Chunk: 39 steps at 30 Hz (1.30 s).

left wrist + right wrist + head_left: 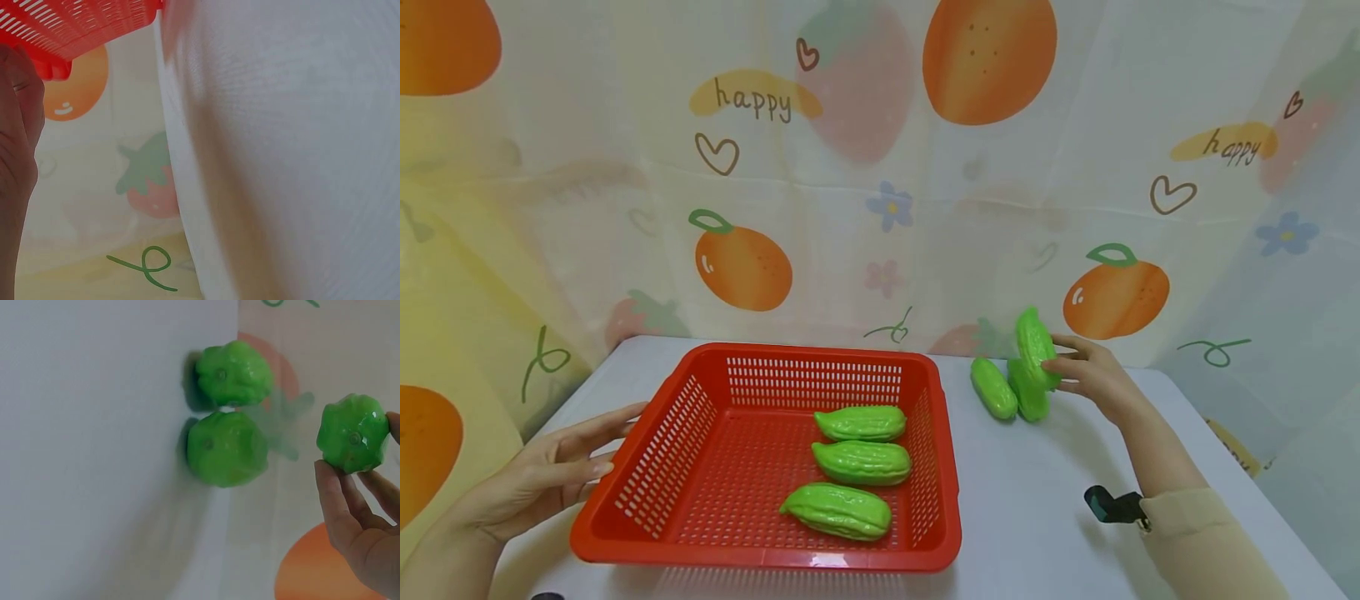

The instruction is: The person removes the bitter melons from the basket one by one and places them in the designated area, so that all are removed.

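Observation:
My right hand (pixel 1093 375) pinches a green toy bitter melon (pixel 1034 343) between thumb and fingers, raised above the table at the back right. In the right wrist view this melon (pixel 353 434) shows end-on, with fingertips on its sides. Below it lie two more bitter melons, one on the left (pixel 994 389) and one partly hidden behind the held one (pixel 1033 406). My left hand (pixel 542 475) is at the left side of a red plastic basket (pixel 767 558), its fingers extended along the outside of the rim. Three bitter melons (pixel 861 462) lie in the basket's right half.
The white table (pixel 1022 508) runs back to a fruit-printed cloth (pixel 880 208) hanging behind it. A small dark device (pixel 1112 505) is strapped at the right wrist, by the beige sleeve (pixel 1195 521).

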Each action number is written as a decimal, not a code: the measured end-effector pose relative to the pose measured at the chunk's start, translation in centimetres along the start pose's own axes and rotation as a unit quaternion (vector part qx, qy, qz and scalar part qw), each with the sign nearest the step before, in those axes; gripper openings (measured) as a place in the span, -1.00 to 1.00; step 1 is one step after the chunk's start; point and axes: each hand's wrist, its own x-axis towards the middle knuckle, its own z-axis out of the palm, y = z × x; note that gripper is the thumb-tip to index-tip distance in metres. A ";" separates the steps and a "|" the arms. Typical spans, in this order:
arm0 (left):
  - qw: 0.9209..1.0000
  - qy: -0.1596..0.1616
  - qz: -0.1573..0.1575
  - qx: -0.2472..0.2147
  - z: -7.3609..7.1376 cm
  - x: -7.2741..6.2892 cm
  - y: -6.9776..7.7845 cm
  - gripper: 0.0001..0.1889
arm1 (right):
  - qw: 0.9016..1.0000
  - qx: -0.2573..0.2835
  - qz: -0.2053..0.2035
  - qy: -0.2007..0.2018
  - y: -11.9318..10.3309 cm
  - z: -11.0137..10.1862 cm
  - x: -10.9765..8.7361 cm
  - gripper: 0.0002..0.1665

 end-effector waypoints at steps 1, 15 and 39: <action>1.000 0.004 -0.003 0.001 0.1 0.0 0.1 -0.30 | 1.000 -0.002 0.000 0.001 0.1 -0.1 0.0 -0.14; 1.000 0.012 -0.007 0.010 0.3 0.0 0.2 -0.30 | 0.999 0.004 0.039 0.004 2.9 -1.4 -0.4 -0.13; 1.000 -0.006 -0.013 -0.005 -0.5 -0.1 0.0 -0.28 | 0.993 0.005 0.116 0.019 6.3 -1.8 -0.1 -0.12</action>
